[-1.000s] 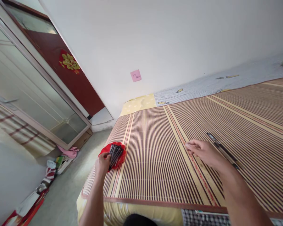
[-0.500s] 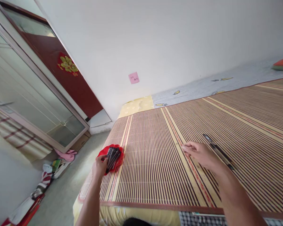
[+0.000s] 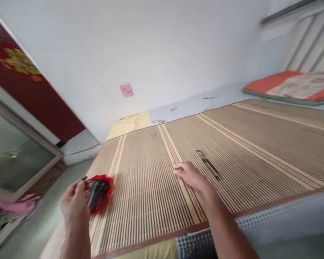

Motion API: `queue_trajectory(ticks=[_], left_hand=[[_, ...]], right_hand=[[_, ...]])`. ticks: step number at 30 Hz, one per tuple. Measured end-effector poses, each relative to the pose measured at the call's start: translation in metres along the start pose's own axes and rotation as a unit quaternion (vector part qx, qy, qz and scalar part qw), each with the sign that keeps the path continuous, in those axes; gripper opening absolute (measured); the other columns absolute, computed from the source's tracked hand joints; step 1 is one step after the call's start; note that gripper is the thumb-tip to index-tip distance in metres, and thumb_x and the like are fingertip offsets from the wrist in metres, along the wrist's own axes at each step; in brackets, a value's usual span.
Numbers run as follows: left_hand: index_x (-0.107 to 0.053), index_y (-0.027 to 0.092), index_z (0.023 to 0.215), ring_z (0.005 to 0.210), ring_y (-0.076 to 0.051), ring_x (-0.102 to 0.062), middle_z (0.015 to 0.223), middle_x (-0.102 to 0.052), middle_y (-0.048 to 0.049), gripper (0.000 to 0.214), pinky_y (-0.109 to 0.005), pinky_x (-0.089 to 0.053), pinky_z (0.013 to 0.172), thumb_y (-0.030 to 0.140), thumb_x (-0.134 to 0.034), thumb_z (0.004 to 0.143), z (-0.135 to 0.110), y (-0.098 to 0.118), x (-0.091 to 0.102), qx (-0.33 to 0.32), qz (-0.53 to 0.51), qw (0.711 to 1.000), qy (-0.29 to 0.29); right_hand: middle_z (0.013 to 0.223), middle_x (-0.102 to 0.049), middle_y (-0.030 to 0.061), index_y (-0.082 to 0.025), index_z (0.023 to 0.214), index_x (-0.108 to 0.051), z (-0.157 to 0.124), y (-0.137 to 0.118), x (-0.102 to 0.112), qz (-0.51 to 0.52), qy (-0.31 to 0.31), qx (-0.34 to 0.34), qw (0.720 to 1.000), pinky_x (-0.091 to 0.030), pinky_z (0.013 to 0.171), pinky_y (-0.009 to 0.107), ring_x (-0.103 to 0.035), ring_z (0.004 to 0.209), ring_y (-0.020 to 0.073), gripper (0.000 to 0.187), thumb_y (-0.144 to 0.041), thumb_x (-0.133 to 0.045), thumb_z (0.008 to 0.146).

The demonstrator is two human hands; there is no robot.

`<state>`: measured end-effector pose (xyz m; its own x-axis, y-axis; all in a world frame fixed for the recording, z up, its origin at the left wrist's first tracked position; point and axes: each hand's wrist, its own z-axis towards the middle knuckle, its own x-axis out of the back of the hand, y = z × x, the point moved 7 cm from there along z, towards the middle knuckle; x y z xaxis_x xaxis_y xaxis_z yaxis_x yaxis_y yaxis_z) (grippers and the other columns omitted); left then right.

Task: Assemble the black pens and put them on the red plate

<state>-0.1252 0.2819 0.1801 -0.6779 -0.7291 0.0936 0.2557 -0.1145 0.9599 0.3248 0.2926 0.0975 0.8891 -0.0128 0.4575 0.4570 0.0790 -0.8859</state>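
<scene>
My left hand (image 3: 77,201) is at the left end of the mat, thumb and fingers pinched at the near-left rim of a red scalloped plate (image 3: 109,189). A bundle of slim black pen-like sticks (image 3: 97,192) lies on the plate, blurred by motion. Over the middle of the striped mat (image 3: 145,187), my right hand (image 3: 190,174) is closed, fingertips pressed together low over a pale stripe. Anything between them is too small to make out. To its right lies a slim black-and-silver pen-like object (image 3: 207,164).
A white wall (image 3: 164,54) with a pink note (image 3: 126,90) rises behind the bed. An orange-edged cushion (image 3: 275,82) rests at the far right. On the left are a glass-panelled door (image 3: 13,154), the grey floor (image 3: 54,190) and a pink cloth (image 3: 21,205).
The view has swung right, bringing the cushion further in. My left hand has shifted to the outer left side of the plate. My right hand stays closed over the same stripe.
</scene>
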Motion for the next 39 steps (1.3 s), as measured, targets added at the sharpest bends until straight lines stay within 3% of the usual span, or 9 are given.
queue_trajectory(ticks=[3,5,7,12,16,22,26,36,39], left_hand=[[-0.072,0.015,0.089,0.056,-0.008,-0.055,0.07,-0.062,0.0006,0.012,-0.013,-0.039,0.044,0.019,-0.061,0.085,-0.038,0.001,-0.07,0.171,-0.263,0.94,-0.137],[-0.072,0.013,0.091,0.055,-0.007,-0.056,0.071,-0.062,-0.0009,0.015,-0.012,-0.042,0.044,0.013,-0.057,0.088,-0.071,-0.001,-0.109,0.258,-0.319,0.889,-0.202],[-0.072,0.011,0.092,0.054,-0.008,-0.056,0.071,-0.062,-0.0022,0.017,-0.012,-0.043,0.042,0.01,-0.055,0.089,-0.101,-0.01,-0.133,0.3,-0.321,0.867,-0.234],[-0.072,0.008,0.09,0.053,-0.009,-0.057,0.07,-0.064,-0.0046,0.017,-0.013,-0.044,0.041,0.007,-0.055,0.088,-0.138,-0.04,-0.147,0.332,-0.286,0.861,-0.259],[-0.072,0.008,0.086,0.051,-0.009,-0.057,0.068,-0.063,-0.004,0.015,-0.013,-0.042,0.04,0.007,-0.057,0.088,-0.138,-0.051,-0.146,0.344,-0.278,0.859,-0.26],[-0.072,0.008,0.087,0.054,-0.009,-0.058,0.07,-0.065,-0.0045,0.013,-0.014,-0.044,0.043,0.01,-0.06,0.088,-0.141,-0.055,-0.151,0.344,-0.282,0.851,-0.28],[-0.073,0.008,0.088,0.055,-0.009,-0.057,0.071,-0.065,-0.0045,0.011,-0.014,-0.044,0.044,0.011,-0.063,0.086,-0.147,-0.058,-0.154,0.344,-0.281,0.846,-0.296],[-0.072,0.008,0.087,0.054,-0.009,-0.056,0.07,-0.063,-0.0034,0.009,-0.014,-0.042,0.043,0.015,-0.067,0.084,-0.152,-0.065,-0.159,0.343,-0.274,0.843,-0.311],[-0.073,0.009,0.09,0.055,-0.009,-0.058,0.072,-0.064,-0.0036,0.01,-0.015,-0.043,0.044,0.016,-0.067,0.086,-0.151,-0.067,-0.158,0.334,-0.273,0.844,-0.318]], right_hand=[[0.082,-0.077,0.0063,-0.02,0.075,-0.074,0.002,-0.01,-0.008,0.017,-0.005,0.014,1.0,-0.047,0.069,0.031,-0.071,0.08,0.022,0.008,-0.02,-0.069,0.081],[0.09,-0.079,0.006,-0.021,0.082,-0.076,0.002,-0.01,0.004,0.013,0.039,0.009,0.999,-0.049,0.073,0.029,-0.072,0.085,0.021,0.009,-0.018,-0.067,0.084],[0.097,-0.079,0.0051,-0.022,0.09,-0.075,-0.002,-0.002,0.029,-0.036,0.099,-0.028,0.994,-0.05,0.075,0.028,-0.072,0.089,0.0193,0.012,-0.019,-0.064,0.09],[0.103,-0.075,0.0154,-0.014,0.095,-0.072,-0.029,0.037,0.105,-0.22,0.211,-0.194,0.933,-0.044,0.073,0.031,-0.069,0.095,0.025,0.02,-0.016,-0.052,0.096],[0.105,-0.073,0.0207,-0.01,0.097,-0.073,-0.039,0.059,0.122,-0.289,0.198,-0.255,0.901,-0.04,0.07,0.033,-0.069,0.099,0.0295,0.018,-0.021,-0.059,0.095],[0.111,-0.074,0.019,-0.01,0.105,-0.074,-0.033,0.072,0.106,-0.316,0.147,-0.277,0.895,-0.038,0.066,0.031,-0.071,0.097,0.0272,0.021,-0.023,-0.066,0.091],[0.098,-0.075,0.0168,-0.012,0.09,-0.074,-0.026,0.068,0.092,-0.31,0.113,-0.252,0.91,-0.035,0.063,0.029,-0.07,0.089,0.0243,0.01,-0.017,-0.066,0.087],[0.084,-0.074,0.0059,-0.017,0.082,-0.071,0.0,0.026,-0.015,-0.223,0.029,-0.135,0.965,-0.037,0.059,0.025,-0.067,0.075,0.0166,0.014,-0.023,-0.081,0.076],[0.081,-0.074,0.0048,-0.018,0.08,-0.071,0.005,0.021,-0.02,-0.213,0.016,-0.119,0.97,-0.04,0.058,0.024,-0.067,0.07,0.0158,0.019,-0.033,-0.082,0.077]])
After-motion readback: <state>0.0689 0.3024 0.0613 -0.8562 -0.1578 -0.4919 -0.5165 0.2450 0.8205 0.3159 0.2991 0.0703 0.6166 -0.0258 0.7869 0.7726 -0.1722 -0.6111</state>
